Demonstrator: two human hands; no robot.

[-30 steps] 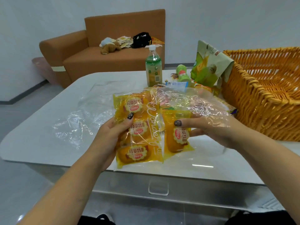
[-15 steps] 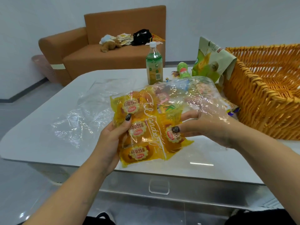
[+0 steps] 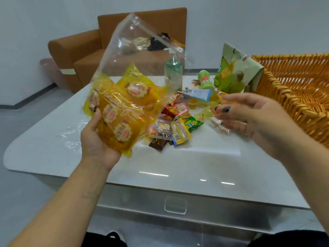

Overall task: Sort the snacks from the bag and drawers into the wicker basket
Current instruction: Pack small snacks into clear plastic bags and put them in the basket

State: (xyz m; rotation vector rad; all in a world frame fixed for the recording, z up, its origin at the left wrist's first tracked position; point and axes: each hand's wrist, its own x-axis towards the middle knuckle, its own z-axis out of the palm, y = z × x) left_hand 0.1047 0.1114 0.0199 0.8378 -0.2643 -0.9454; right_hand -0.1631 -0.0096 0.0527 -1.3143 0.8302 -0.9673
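Observation:
My left hand (image 3: 96,139) grips a clear plastic bag (image 3: 131,50) that holds several yellow cake packets (image 3: 121,114), raised above the white table (image 3: 178,163). My right hand (image 3: 249,116) hovers to the right with relaxed, spread fingers and holds nothing; it is blurred. Between the hands a pile of small snack packets (image 3: 178,125) and yellow-green jelly cups (image 3: 204,114) lies on the table. The orange wicker basket (image 3: 293,90) stands at the right edge of the table.
A green drink bottle (image 3: 173,72) shows through the bag. A green cup (image 3: 204,80) lies on its side beside a green snack bag (image 3: 235,72) that leans on the basket. A drawer handle (image 3: 175,205) sits below the table front. A brown sofa (image 3: 80,54) stands behind.
My right hand let go of the bag and moved right. My left hand lifted the bag and tilted it up. The pile of small snacks behind the bag is now in view.

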